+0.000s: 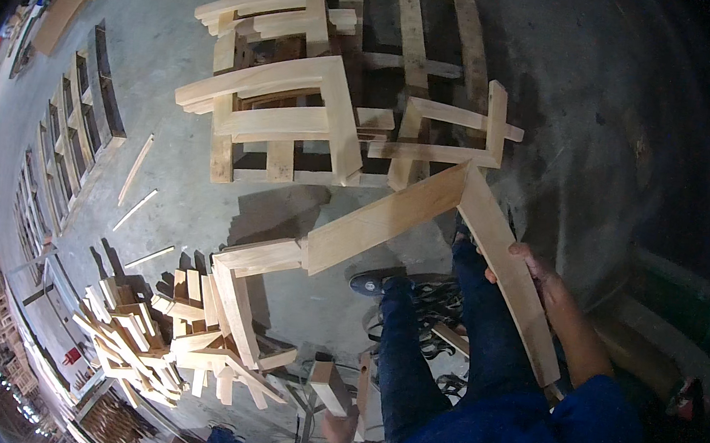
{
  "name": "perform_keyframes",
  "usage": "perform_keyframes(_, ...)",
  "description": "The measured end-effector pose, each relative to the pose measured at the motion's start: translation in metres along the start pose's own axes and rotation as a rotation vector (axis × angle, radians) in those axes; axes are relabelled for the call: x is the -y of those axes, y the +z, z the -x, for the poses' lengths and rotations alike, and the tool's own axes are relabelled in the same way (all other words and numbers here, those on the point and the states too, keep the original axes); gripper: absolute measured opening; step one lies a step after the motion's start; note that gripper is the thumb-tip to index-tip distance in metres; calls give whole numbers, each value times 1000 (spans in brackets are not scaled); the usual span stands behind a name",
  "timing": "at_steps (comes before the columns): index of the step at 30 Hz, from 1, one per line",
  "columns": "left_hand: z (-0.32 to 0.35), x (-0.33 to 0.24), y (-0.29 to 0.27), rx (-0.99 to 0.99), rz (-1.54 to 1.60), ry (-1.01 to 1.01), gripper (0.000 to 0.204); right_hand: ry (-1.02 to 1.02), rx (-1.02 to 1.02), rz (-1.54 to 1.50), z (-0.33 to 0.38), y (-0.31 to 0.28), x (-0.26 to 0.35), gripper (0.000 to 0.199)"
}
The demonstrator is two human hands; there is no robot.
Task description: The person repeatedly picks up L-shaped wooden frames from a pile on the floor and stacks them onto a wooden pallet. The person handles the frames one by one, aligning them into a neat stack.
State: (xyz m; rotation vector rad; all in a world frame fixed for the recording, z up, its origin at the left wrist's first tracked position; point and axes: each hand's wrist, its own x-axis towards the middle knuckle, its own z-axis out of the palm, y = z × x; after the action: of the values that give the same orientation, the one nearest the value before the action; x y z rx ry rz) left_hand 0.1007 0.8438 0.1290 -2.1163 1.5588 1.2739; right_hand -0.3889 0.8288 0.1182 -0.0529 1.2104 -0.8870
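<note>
The left hand (340, 429), low by the person's left leg, is closed on the lower part of a pale wooden piece (330, 388); its fingers are partly hidden. The right hand (532, 267) is wrapped round the edge of an angled wooden frame (504, 266), thumb on one side and fingers on the other, only as far open as the board needs. That board slants across the right leg, and its far end meets a second board at a corner that appears just off the pallet's near edge. Whether the second board's left end joins the narrower angled piece (262, 255) beside it cannot be told.

On the floor to the left lies a heap of wooden offcuts (139, 337), and beyond it three thin sticks (134, 210).

Farther ahead, the pallet (412, 30) carries angled frames: one stack (288, 74) at its near left corner, another (265, 4) toward the far left corner, and a three-sided frame (451, 156) overhanging the right edge. More pallets (74, 122) stand well to the left.
</note>
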Motion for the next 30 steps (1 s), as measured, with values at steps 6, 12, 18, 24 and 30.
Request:
perform_keyframes(6,20,-37,44,-40,-39,-53,38,135,47,-114,5,-90,-18,62)
perform_keyframes(12,13,-83,68,47,48,-72,41,282,-9,-16,14,-161,2,70)
perform_keyframes(18,7,-149,102,-37,-136,8,39,314,51,-82,10,-281,7,55)
perform_keyframes(24,-31,-204,141,-45,-64,-34,38,237,-172,348,-112,-356,39,57)
perform_keyframes(30,-97,-285,182,3,3,162,33,266,-152,522,-261,-371,108,62)
